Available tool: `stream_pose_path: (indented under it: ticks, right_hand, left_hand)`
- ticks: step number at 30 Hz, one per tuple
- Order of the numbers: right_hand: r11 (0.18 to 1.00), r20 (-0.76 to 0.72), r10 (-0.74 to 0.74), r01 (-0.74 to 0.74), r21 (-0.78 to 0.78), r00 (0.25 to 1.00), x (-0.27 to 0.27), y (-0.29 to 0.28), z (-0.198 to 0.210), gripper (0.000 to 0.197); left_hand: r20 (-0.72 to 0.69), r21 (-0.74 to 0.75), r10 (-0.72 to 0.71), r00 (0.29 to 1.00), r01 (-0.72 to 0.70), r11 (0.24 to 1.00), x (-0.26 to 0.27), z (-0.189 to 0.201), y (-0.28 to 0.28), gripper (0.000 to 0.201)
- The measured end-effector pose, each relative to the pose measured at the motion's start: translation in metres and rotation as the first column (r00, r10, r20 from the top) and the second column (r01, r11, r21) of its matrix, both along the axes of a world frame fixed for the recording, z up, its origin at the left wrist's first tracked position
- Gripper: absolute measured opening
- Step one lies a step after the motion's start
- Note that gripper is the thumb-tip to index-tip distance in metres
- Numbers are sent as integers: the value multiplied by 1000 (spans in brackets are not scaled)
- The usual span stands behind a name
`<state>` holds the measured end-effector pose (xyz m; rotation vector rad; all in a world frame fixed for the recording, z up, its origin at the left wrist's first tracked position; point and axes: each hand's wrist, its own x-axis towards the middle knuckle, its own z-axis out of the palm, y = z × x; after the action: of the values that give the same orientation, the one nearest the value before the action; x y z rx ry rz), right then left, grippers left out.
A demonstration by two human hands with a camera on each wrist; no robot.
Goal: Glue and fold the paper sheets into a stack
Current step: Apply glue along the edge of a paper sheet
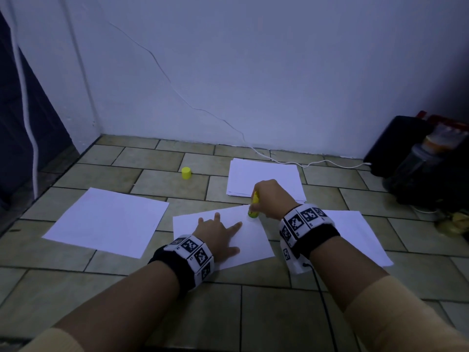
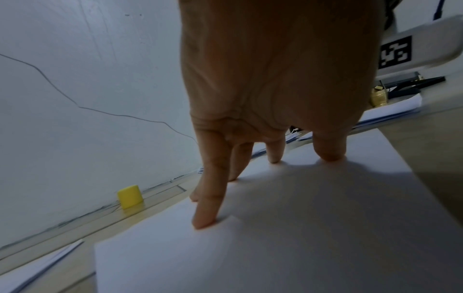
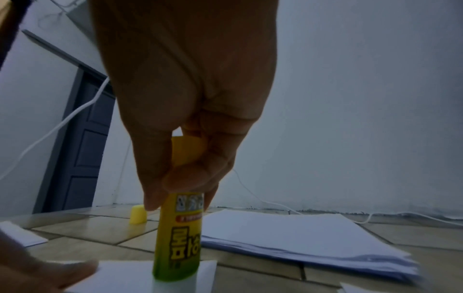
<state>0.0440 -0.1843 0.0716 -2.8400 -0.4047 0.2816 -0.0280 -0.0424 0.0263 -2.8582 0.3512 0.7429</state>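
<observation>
Gripping the glue stick [image 1: 254, 207] upright, the right hand [image 1: 271, 198] presses its tip on the middle sheet [image 1: 256, 240]. The left hand [image 1: 220, 235] lies flat there, fingers spread.

White paper sheet [image 1: 251, 240] lying flat on the tiled floor, slightly skewed. Yellow-green glue stick [image 3: 178, 239] standing upright, uncapped end down, on the sheet's far right corner; printed label, lettering too blurred to read with certainty. Yellow cap [image 1: 186, 173] upright on the floor, well apart, toward the wall. Stack of white sheets [image 1: 264, 177] beyond the glue stick; single white sheets to the left [image 1: 106, 221] and right [image 1: 355, 232].
</observation>
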Motion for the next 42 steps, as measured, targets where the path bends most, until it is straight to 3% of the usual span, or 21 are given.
stream_pose_path:
  ticks: [7, 12, 16, 18, 20, 23, 25, 26, 30, 37, 42]
  right_hand:
    - [1000, -94, 21, -22, -13, 995, -35, -21, 8, 32]
    - [996, -137, 39, -49, -69, 990, -48, -31, 8, 34]
    - [997, -178, 71, -74, -14, 981, -47, -38, 13, 45]
    - [994, -145, 26, -10, 113, 989, -40, -46, 17, 55]
    - [928, -135, -69, 113, 355, 989, -34, -53, 22, 42]
    - [692, -178, -149, 232, 684, 973, -28, -57, 26, 22]
    - [579, -209, -161, 264, 771, 965, -24, -53, 26, 19]
    - [568, -213, -155, 263, 780, 965, -23, -50, 24, 19]
    - [609, -169, -165, 235, 757, 972, -12, -38, 11, 23]
    - [733, -124, -256, 276, 622, 959, 14, -13, -20, 32]
    - [846, -30, -170, 161, 509, 985, 20, 16, -24, 29]
  left_hand:
    - [-3, -9, -17, 1000, 17, 1000, 2, 0, 0, 77]
    - [-10, 4, -104, 994, 104, 995, 11, 4, 5, 56]
    - [1, 70, -208, 978, 208, 976, 12, 11, 14, 62]
    - [5, 103, -258, 966, 256, 961, 12, 15, 18, 63]
    - [21, 119, -257, 966, 253, 960, 12, 16, 22, 66]
    - [61, 82, -189, 980, 183, 980, 8, 16, 25, 76]
    - [124, 43, -188, 974, 184, 982, 7, 13, 26, 81]
    - [143, 15, -198, 970, 198, 980, 6, 11, 27, 83]
    - [100, -113, -183, 978, 194, 975, 5, 3, 33, 81]
    - [128, -97, -95, 987, 107, 990, 10, 5, 40, 75]
    - [97, -139, -44, 994, 58, 989, 10, 2, 36, 71]
